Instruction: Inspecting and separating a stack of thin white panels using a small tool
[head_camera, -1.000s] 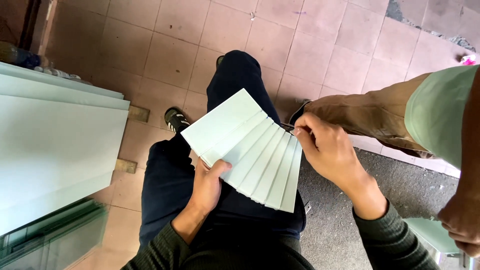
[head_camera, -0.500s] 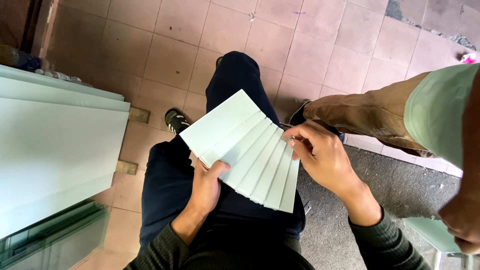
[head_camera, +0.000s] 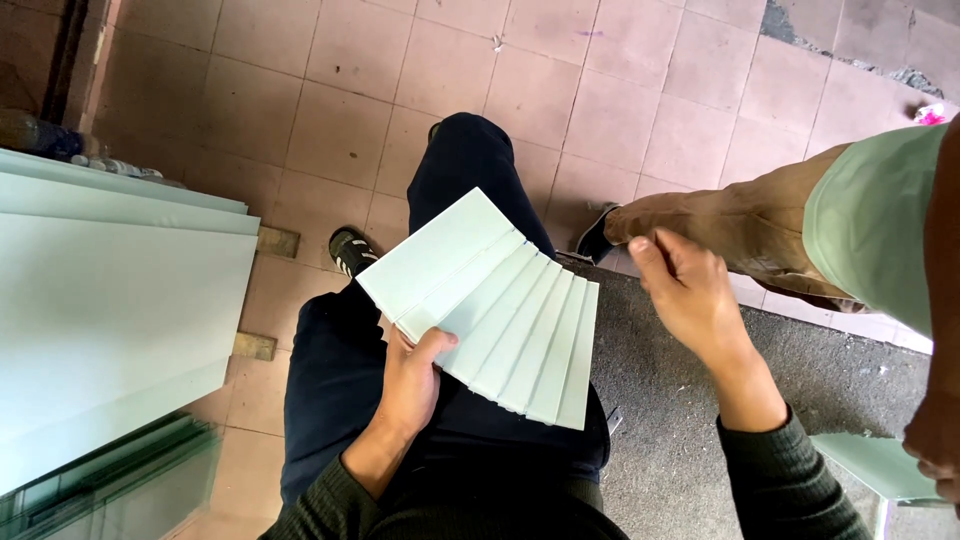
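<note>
Right hand (head_camera: 690, 290) now lifted clear of the fan of pale green strips (head_camera: 495, 320), where half a second ago its fingertips pinched the fan's upper right edge; fingers now loosely curled, grip on nothing, hovering just beside the strips over the dark mat (head_camera: 670, 400). Left hand (head_camera: 410, 385) alone carrying the fan over the lap, thumb pressed across the lower left corner, fingers hidden beneath; strips spread roughly evenly, about eight by count, though overlapping edges hard to separate. Seemingly the fanning finished and the whole load passed to the left grip. Material of the strips unclear, glass or painted panel. At the left, a stack of large pale green sheets (head_camera: 110, 300) cut off by the frame edge, resting on small wooden blocks (head_camera: 275, 241). At the right, another person's leg in brown trousers (head_camera: 740, 220) and green sleeve, mostly out of frame.
</note>
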